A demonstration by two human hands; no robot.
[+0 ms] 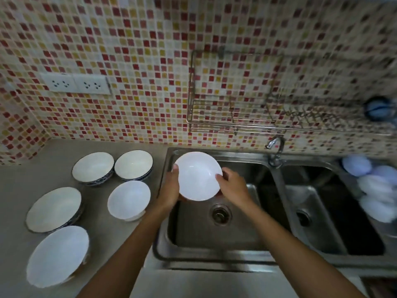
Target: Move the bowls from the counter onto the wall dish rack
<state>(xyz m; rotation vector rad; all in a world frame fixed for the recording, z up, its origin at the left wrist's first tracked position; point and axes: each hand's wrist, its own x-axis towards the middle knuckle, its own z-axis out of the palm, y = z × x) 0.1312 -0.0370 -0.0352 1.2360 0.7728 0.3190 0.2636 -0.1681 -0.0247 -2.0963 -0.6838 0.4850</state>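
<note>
I hold a white bowl (197, 176) over the left sink basin with both hands. My left hand (170, 190) grips its left rim and my right hand (233, 187) grips its right rim. Several more white bowls stand on the grey counter (19, 181) to the left: two blue-patterned ones at the back (92, 167) (133, 164), a plain one in the middle (129, 200), and two larger ones nearer me (53, 208) (57, 255). The wire wall dish rack (236, 123) hangs on the tiled wall above the sink and holds nothing visible.
A steel double sink (277, 190) lies below the rack, with a chrome tap (275, 147) between the basins. Blurred pale dishes (373, 190) sit at the right edge. A double wall socket (75, 83) is on the tiles at left. A blue round object (377, 108) hangs at right.
</note>
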